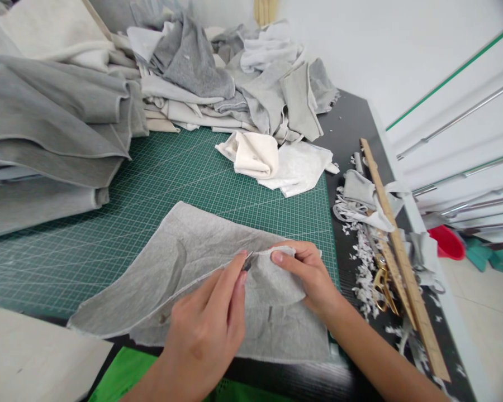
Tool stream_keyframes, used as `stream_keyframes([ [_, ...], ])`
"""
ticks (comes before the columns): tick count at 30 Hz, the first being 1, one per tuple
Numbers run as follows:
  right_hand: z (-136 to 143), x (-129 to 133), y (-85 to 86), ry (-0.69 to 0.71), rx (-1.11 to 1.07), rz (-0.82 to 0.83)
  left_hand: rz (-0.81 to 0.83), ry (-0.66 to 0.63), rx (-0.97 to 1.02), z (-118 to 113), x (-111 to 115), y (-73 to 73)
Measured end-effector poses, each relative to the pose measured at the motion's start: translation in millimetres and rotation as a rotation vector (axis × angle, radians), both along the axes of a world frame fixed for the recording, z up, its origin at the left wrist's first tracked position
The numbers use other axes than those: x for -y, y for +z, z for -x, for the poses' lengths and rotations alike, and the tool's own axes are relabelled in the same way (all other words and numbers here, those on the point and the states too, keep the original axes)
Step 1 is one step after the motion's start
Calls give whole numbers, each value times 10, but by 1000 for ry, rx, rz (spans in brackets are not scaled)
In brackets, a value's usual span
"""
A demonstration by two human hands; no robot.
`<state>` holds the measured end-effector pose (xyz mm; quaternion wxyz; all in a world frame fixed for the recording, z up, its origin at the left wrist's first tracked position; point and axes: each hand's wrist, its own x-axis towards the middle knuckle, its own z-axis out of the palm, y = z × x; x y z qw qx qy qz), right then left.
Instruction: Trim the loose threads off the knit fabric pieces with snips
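Observation:
A folded piece of light grey fabric (pixel 209 240) lies in front of me, its near layer lifted along the edge. My left hand (pixel 212 315) is closed on a small dark pointed tool (pixel 248 263), possibly a thread snip or blade; most of it is hidden in my fingers. Its tip touches or nearly touches the raised fabric edge. Just to the right, my right hand (pixel 308 271) pinches that same edge between thumb and fingers. Under the fabric is a green cutting mat (pixel 167 178) with a printed grid.
Grey fabric sheets (pixel 46 123) are stacked at left. A heap of grey and white cloth (pixel 201 61) fills the back, with cream (pixel 255 153) and white pieces (pixel 302 167) before it. At right lie wooden rulers (pixel 398 240), gold-handled scissors (pixel 383 287) and fabric scraps (pixel 362 268).

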<state>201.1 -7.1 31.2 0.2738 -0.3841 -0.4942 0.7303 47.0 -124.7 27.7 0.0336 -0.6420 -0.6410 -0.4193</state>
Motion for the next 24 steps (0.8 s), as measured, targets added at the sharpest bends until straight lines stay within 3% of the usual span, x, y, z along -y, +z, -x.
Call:
stream_keyframes([
  [6,2,5,-18,-3,0,17,-56,8,94,-29,-11,-4],
  [12,12,19,-32,33,-5,29,74,46,351,-66,-10,26],
  [21,-1,21,-70,78,20,-100,97,31,1032,-216,-43,-110],
  [24,15,15,-72,104,85,-133,-7,4,1212,-207,-66,-39],
])
